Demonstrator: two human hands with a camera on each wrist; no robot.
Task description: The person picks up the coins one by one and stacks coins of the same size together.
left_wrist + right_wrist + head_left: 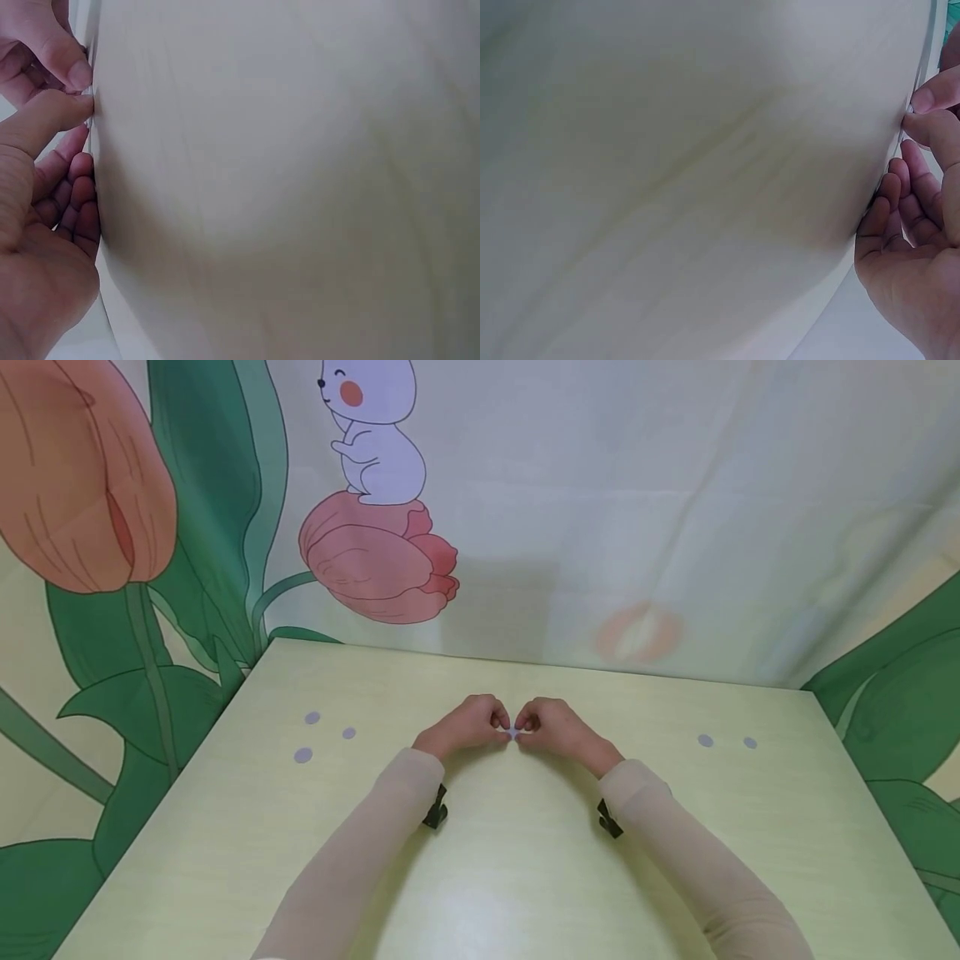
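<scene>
My left hand (476,722) and right hand (553,727) meet fingertip to fingertip over the far middle of the table. Between them lies a small lilac disc (513,732), its edges mostly covered by the fingertips. Each hand pinches one side of it with thumb and forefinger, low at the tabletop. In the left wrist view the left hand (52,217) has its other fingers curled against the table. The right wrist view has the right hand (915,217) in a like pose, its thumb close to the other hand's; the disc is hidden there.
On the left side of the pale table (495,860) lie three lilac discs, one of them the front disc (303,755). Two more are on the right, a larger disc (706,741) and a smaller disc (750,743). A printed curtain (525,510) hangs behind the far edge.
</scene>
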